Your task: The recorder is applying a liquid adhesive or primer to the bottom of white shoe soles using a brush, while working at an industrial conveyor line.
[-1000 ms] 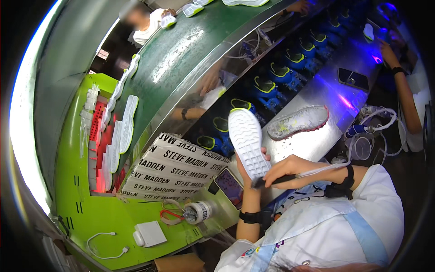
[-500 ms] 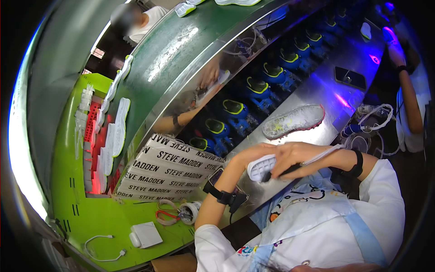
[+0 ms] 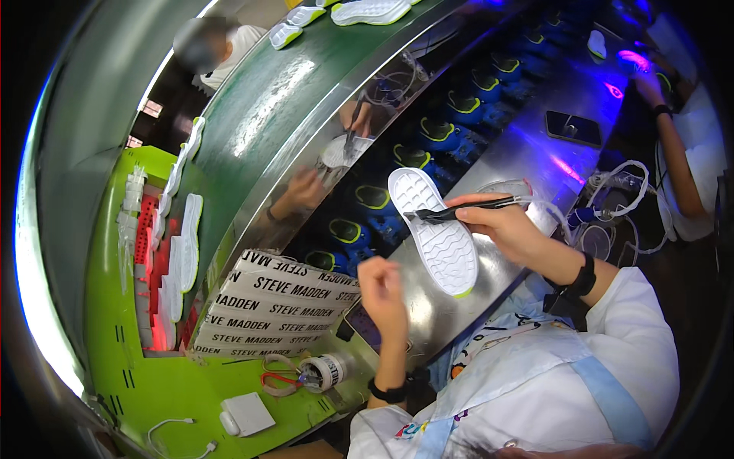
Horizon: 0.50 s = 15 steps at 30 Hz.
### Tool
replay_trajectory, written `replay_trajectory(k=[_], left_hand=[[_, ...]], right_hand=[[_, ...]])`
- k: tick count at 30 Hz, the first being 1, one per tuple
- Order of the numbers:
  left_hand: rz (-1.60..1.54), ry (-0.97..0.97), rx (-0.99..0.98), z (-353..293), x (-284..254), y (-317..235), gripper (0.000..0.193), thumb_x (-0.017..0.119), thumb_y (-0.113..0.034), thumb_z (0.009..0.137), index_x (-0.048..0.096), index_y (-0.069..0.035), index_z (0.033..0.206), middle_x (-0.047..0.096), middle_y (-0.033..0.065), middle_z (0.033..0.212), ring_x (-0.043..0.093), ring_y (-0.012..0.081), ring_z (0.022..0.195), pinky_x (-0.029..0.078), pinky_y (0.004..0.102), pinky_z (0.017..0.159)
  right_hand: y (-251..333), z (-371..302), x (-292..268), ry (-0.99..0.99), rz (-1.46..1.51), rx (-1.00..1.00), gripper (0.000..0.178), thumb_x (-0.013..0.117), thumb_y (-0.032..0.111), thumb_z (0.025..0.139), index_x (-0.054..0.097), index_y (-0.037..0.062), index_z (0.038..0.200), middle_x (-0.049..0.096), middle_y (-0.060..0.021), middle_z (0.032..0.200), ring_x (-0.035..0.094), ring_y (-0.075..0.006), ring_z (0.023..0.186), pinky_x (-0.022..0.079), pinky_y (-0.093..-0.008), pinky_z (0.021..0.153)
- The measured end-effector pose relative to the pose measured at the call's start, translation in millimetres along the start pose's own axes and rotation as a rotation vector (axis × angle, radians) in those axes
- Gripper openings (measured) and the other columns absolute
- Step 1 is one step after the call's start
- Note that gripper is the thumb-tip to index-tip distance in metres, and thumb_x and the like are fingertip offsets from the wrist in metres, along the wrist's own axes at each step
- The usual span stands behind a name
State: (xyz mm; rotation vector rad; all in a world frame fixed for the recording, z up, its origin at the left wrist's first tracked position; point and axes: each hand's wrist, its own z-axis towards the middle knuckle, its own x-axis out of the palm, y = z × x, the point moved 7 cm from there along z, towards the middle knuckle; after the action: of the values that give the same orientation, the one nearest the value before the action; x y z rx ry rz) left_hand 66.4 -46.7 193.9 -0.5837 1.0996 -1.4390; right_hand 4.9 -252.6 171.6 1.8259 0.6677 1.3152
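My right hand [image 3: 501, 228] grips a black brush [image 3: 466, 207] with a pale tube running from its rear end. The brush's tip rests on a white shoe sole [image 3: 440, 245] with a lime-tipped end and its ridged, gridded side facing up. What supports the sole I cannot tell; it spans the metal worktop [image 3: 489, 283] edge and the dark line of shoes. My left hand [image 3: 382, 298] is apart from the sole, to its lower left. Its fingers are curled and slightly blurred, with nothing visible in them. Behind my right hand, a grey-white sole-shaped piece [image 3: 511, 187] is mostly hidden.
Dark shoes with lime collars [image 3: 372, 196] stand in a row on blue supports. Beyond lies a green belt [image 3: 260, 145] carrying white soles. A printed box [image 3: 275, 306], a white tub [image 3: 325, 372] and a phone [image 3: 573, 128] are around me. Another person's hand [image 3: 648, 86] is at right.
My left hand has let go of the sole and moved down-left. The sole, earlier held tilted between both hands, now shows its broad ridged face, with the brush laid across it.
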Motion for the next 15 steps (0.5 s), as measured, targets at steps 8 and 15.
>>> replay_trajectory(k=[8,15], left_hand=[[0.58,0.207,0.451,-38.9,78.4,-53.6,0.031,0.072,-0.009,0.069,0.065,-0.012,0.099,0.043,0.0098,0.093,0.039,0.0261,0.087,0.034,0.0348,0.073],[0.724,0.24,0.514,-28.6,112.3,-44.4,0.032,0.07,-0.008,0.065,0.064,-0.011,0.097,0.045,0.0085,0.093,0.039,0.0257,0.085,0.031,0.037,0.071]], right_hand=[[-15.2,-3.8,-8.8,-0.204,-0.087,-0.176,0.027,0.065,0.006,0.08,0.063,-0.0015,0.106,0.065,-0.0066,0.092,0.057,-0.0088,0.082,0.045,-0.0225,0.073],[-16.4,-7.6,-6.4,-0.218,-0.076,-0.29,0.027,0.062,0.002,0.081,0.062,-0.0041,0.107,0.063,-0.009,0.103,0.056,-0.0097,0.092,0.044,-0.021,0.082]])
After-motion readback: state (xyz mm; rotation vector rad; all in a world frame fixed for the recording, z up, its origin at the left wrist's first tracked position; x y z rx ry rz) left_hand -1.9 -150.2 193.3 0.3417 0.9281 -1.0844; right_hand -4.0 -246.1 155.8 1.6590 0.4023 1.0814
